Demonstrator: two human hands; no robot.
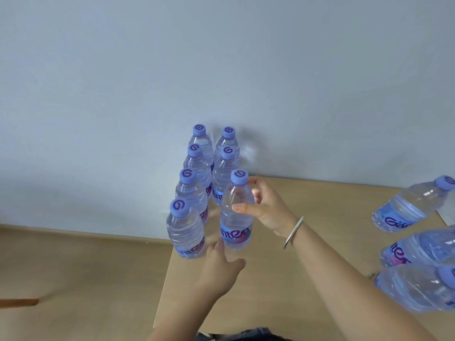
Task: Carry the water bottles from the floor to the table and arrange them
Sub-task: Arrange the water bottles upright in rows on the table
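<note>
Several clear water bottles with purple caps stand upright in two rows at the left end of the light wooden table (307, 279). The front left bottle (185, 230) stands at the table's corner. My right hand (264, 205), with a silver bracelet on the wrist, grips the upper body of the front right bottle (236, 217), which stands upright on the table. My left hand (221, 262) touches the base of that same bottle, fingers spread. Three more bottles (413, 205) stand at the right edge of the view.
A pale blue wall (221, 70) runs behind the table's far edge. The wooden floor (73, 279) lies to the left, below the table's left edge. A brown object (19, 302) lies on the floor at far left.
</note>
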